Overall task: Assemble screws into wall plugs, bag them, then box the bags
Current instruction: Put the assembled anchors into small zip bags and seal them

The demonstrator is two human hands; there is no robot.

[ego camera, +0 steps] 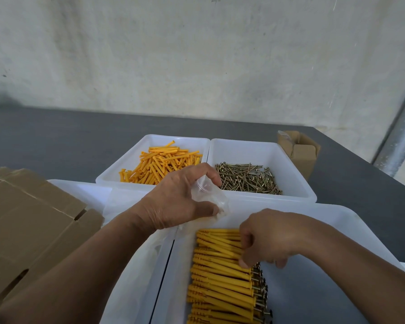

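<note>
Soft, even daylight fills the scene — shadows are faint and blurred at the edges, lying under the rims of the white trays (262, 146). Their plastic runs very bright, with a bluish cast at the near left. The clear bag (209, 190) catches small highlights. The yellow plugs (220, 277) look crisp at centre. Wide-angle distortion bends the far edge of the counter (56, 136) and tilts the metal pole (402, 136) at far right.

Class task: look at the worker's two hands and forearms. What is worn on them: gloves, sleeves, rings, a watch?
Nothing shows: the left hand and right hand are bare, without gloves or rings, and the left forearm and right forearm show no sleeve, watch or bracelet.
</note>
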